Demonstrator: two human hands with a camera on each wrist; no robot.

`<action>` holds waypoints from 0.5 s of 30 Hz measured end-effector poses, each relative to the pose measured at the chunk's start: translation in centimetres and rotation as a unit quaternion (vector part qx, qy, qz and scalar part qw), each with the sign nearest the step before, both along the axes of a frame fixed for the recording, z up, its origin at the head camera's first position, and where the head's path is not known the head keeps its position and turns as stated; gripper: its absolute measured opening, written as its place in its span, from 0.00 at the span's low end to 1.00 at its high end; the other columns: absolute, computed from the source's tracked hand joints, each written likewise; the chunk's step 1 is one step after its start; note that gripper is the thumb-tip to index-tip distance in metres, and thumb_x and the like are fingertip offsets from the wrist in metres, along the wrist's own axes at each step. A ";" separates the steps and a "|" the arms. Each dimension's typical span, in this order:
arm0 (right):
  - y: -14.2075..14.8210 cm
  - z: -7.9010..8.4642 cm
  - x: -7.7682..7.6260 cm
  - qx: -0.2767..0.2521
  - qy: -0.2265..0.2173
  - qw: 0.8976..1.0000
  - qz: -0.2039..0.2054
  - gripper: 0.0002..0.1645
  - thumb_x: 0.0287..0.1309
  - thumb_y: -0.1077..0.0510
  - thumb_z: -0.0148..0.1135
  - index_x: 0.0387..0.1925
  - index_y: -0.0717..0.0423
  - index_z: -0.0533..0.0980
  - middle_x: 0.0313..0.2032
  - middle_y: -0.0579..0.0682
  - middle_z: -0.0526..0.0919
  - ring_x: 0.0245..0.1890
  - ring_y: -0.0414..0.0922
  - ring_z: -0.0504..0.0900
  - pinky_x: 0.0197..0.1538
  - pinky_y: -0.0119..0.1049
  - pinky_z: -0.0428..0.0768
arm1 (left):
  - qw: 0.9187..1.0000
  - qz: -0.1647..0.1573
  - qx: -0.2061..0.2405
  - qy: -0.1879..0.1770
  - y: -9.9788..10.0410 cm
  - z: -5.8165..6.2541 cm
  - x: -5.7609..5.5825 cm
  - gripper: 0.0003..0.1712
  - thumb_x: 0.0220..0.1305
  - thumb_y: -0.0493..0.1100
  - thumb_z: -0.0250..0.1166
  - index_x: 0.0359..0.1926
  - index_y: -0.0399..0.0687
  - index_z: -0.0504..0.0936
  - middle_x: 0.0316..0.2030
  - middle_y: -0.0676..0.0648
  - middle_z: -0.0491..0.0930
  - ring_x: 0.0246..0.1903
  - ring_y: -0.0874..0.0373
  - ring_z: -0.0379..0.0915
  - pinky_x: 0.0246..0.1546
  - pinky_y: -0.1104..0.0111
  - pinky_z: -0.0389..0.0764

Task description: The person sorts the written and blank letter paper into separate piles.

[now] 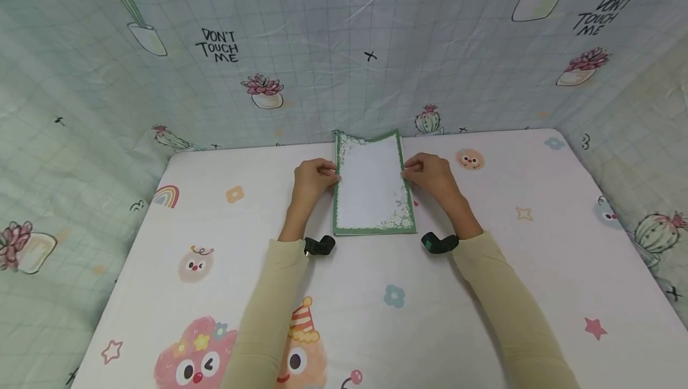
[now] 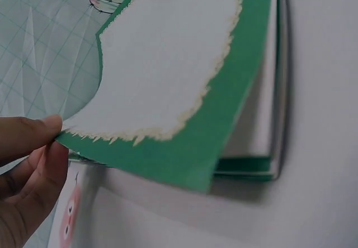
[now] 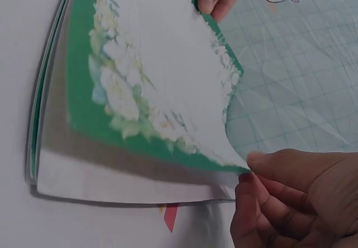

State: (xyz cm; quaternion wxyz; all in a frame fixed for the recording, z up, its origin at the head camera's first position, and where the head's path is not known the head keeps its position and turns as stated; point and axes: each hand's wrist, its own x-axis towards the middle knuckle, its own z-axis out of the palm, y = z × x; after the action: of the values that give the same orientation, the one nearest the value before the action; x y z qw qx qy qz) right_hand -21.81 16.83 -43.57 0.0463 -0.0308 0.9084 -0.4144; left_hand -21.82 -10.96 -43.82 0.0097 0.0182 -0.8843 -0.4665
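Note:
A white sheet of paper (image 1: 371, 186) with a green border and floral corners is at the back middle of the table. At its left edge, the left hand (image 1: 314, 181) pinches it between thumb and fingers. My right hand (image 1: 432, 177) grips the opposite edge the same way. Both wrist views show the sheet bowed, its near edge raised off a stack of papers (image 3: 128, 178) beneath. The stack's green and white edges (image 2: 246, 167) show below the lifted sheet. How many layers lie there, or whether they are bound, I cannot tell.
The white table (image 1: 344, 329) bears printed cartoon faces, flowers and stars. Behind it hangs a pale curtain (image 1: 333, 36) with cactus drawings and lettering, meeting the table's back edge. A black wrist device (image 1: 319, 245) sits at the left cuff, another (image 1: 439, 243) at the right.

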 end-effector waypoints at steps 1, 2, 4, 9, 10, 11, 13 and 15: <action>0.0 0.0 -0.1 0.002 0.001 1.000 -0.001 0.15 0.67 0.57 0.66 0.50 0.63 0.81 0.43 0.61 0.87 0.41 0.53 0.85 0.43 0.44 0.82 | 1.000 0.000 0.002 0.004 0.0 0.0 0.0 0.12 0.58 0.33 0.76 0.44 0.37 0.88 0.35 0.40 0.87 0.36 0.49 0.85 0.36 0.66 0.84; -0.1 0.0 -0.1 0.002 0.002 1.000 -0.002 0.15 0.67 0.57 0.66 0.50 0.63 0.81 0.43 0.61 0.87 0.41 0.53 0.85 0.43 0.44 0.82 | 1.000 -0.001 0.004 0.008 0.1 0.0 0.0 0.12 0.58 0.33 0.76 0.43 0.38 0.88 0.35 0.40 0.87 0.35 0.49 0.84 0.35 0.66 0.83; -0.2 -0.1 -0.2 0.002 0.000 1.000 -0.004 0.16 0.66 0.57 0.67 0.50 0.63 0.81 0.42 0.60 0.87 0.41 0.53 0.85 0.44 0.45 0.81 | 1.000 -0.002 0.012 0.008 0.1 0.1 0.0 0.11 0.58 0.33 0.76 0.43 0.38 0.88 0.34 0.41 0.87 0.34 0.50 0.84 0.34 0.67 0.83; -0.4 0.1 -0.4 -0.005 -0.011 1.000 -0.013 0.19 0.65 0.58 0.68 0.55 0.63 0.80 0.41 0.60 0.88 0.39 0.53 0.87 0.46 0.45 0.82 | 1.000 -0.012 0.020 -0.009 0.2 0.0 -0.3 0.12 0.59 0.33 0.75 0.44 0.39 0.87 0.37 0.41 0.88 0.38 0.50 0.86 0.39 0.64 0.86; -0.4 0.1 -0.4 -0.006 -0.013 1.000 -0.014 0.20 0.65 0.58 0.67 0.55 0.63 0.79 0.41 0.60 0.89 0.39 0.53 0.88 0.46 0.46 0.83 | 1.000 -0.014 0.020 -0.013 0.2 0.0 -0.4 0.12 0.59 0.34 0.75 0.44 0.39 0.87 0.38 0.41 0.88 0.39 0.49 0.86 0.40 0.63 0.86; -0.4 0.2 -0.4 -0.008 -0.014 1.000 -0.016 0.20 0.65 0.58 0.67 0.56 0.63 0.79 0.41 0.60 0.89 0.39 0.53 0.88 0.46 0.46 0.83 | 1.000 -0.014 0.018 -0.017 0.2 -0.1 -0.5 0.12 0.59 0.34 0.75 0.45 0.39 0.87 0.38 0.40 0.88 0.39 0.49 0.87 0.41 0.62 0.86; -0.4 0.2 -0.4 -0.010 -0.015 1.000 -0.016 0.20 0.66 0.58 0.67 0.56 0.63 0.79 0.42 0.60 0.89 0.39 0.53 0.88 0.46 0.46 0.83 | 1.000 -0.012 0.015 -0.024 0.1 -0.1 -0.6 0.12 0.60 0.35 0.75 0.45 0.40 0.86 0.39 0.40 0.89 0.40 0.49 0.87 0.41 0.61 0.86; -0.4 0.2 -0.5 -0.011 -0.015 1.000 -0.014 0.20 0.66 0.58 0.67 0.56 0.64 0.80 0.41 0.60 0.89 0.38 0.53 0.88 0.46 0.46 0.83 | 0.999 -0.009 0.015 -0.033 0.1 -0.2 -0.7 0.13 0.60 0.35 0.75 0.46 0.41 0.85 0.39 0.41 0.89 0.39 0.49 0.87 0.41 0.61 0.86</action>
State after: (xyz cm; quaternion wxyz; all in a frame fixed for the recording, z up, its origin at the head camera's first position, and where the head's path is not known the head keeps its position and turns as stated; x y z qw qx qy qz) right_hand -22.26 16.44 -43.37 0.0539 -0.0117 0.9032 -0.4256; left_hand -22.54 -10.90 -44.05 -0.0244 0.0256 -0.8771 -0.4789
